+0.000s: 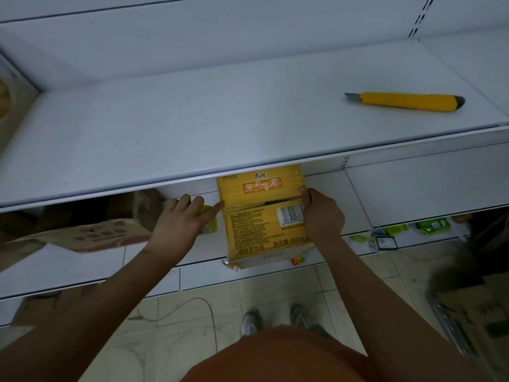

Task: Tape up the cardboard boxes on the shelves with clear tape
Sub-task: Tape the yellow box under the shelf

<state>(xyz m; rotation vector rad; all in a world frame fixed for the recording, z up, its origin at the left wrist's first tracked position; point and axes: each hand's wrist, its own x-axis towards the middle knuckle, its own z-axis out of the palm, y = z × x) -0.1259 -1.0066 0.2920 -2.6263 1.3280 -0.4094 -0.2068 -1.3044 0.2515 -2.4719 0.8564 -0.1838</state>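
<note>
Clear tape is stretching across the yellow box's (pixel 264 213) seam: left hand (pixel 179 219), at nine o'clock, is gripping the tape roll (pixel 208 219), right hand's (pixel 322 216) thumb is pinching the three o'clock edge. Slackening risks wrinkling. Knife (pixel 405 101) is lying at one o'clock.

A shop: white slotted display shelving (pixel 248 128), small packaged goods (pixel 429 226), tiled floor (pixel 275 293).

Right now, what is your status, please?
Left hand holds yellow tape roll. Right hand grips yellow cardboard box on lower shelf. Yellow utility knife on upper shelf, apart.
</note>
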